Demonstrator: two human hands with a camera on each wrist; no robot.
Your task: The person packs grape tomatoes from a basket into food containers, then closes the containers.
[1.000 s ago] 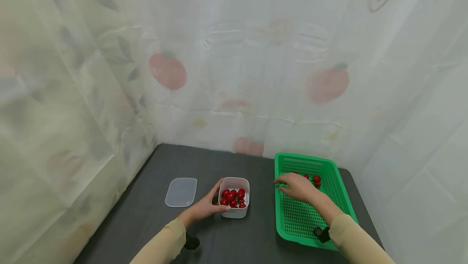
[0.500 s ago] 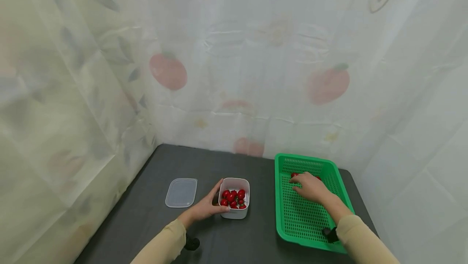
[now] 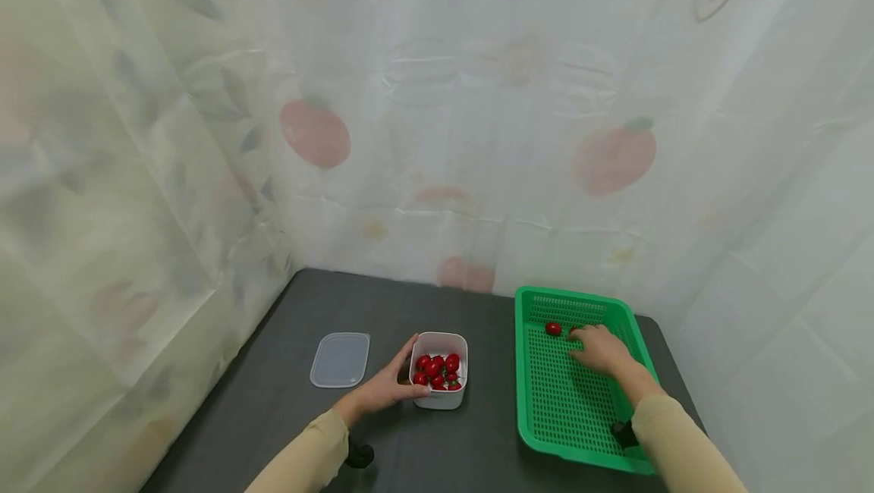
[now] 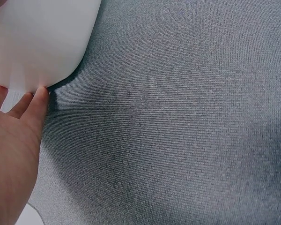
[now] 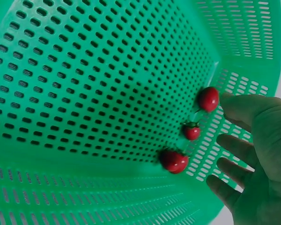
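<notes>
A white square container (image 3: pixel 440 400) with several cherry tomatoes (image 3: pixel 434 366) inside stands on the table. My left hand (image 3: pixel 385 387) holds it at its left near corner, thumb on the near side; in the left wrist view, fingertips (image 4: pixel 40 96) press its wall. Over the far end of the green basket (image 3: pixel 521 372) is my right hand (image 3: pixel 604 351), its fingers spread and holding nothing. In the right wrist view a cherry tomato (image 5: pixel 209 99) lies just beside the fingertips, a smaller tomato (image 5: pixel 192 131) next to it, and two touching tomatoes (image 5: pixel 174 161) farther along.
A translucent square lid (image 3: pixel 340 360) lies flat to the left of the container. The dark grey table (image 3: pixel 382 296) is bounded by a printed curtain (image 3: pixel 437 136) at the back and sides. Both wrists carry black cameras.
My right hand has moved right and slightly lower over the basket, uncovering a tomato on its left. My left hand and the container have stayed in place.
</notes>
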